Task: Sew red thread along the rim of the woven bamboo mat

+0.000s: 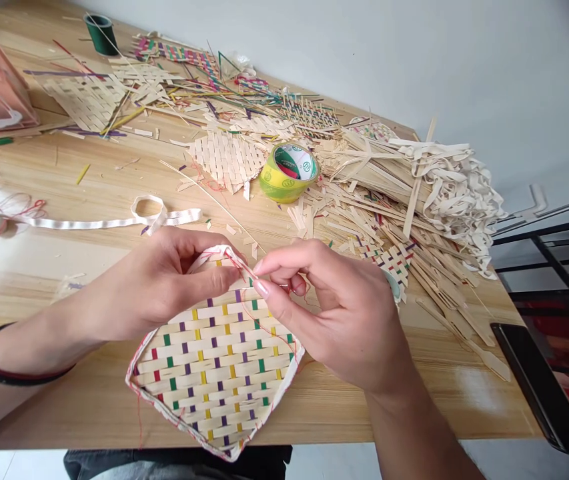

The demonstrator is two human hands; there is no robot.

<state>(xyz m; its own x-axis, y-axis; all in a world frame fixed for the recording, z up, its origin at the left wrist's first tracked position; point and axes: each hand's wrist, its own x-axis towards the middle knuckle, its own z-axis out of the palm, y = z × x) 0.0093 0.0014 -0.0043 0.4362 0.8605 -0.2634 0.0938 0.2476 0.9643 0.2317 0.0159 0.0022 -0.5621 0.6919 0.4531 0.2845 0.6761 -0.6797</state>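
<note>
While our left hand [171,283] is closing its grip on the top corner of the woven mat [224,360], thumb in front, our right hand [339,313] is pinching red thread [237,261] beside the white edging [292,368] — whether a needle is there, we cannot tell. We are holding the mat before us, its lower corner reaching past the near edge of the counter [334,413]. For neat stitches, we should be pressing the fold flat and drawing evenly — guiding the loose loop clear of snags.
</note>
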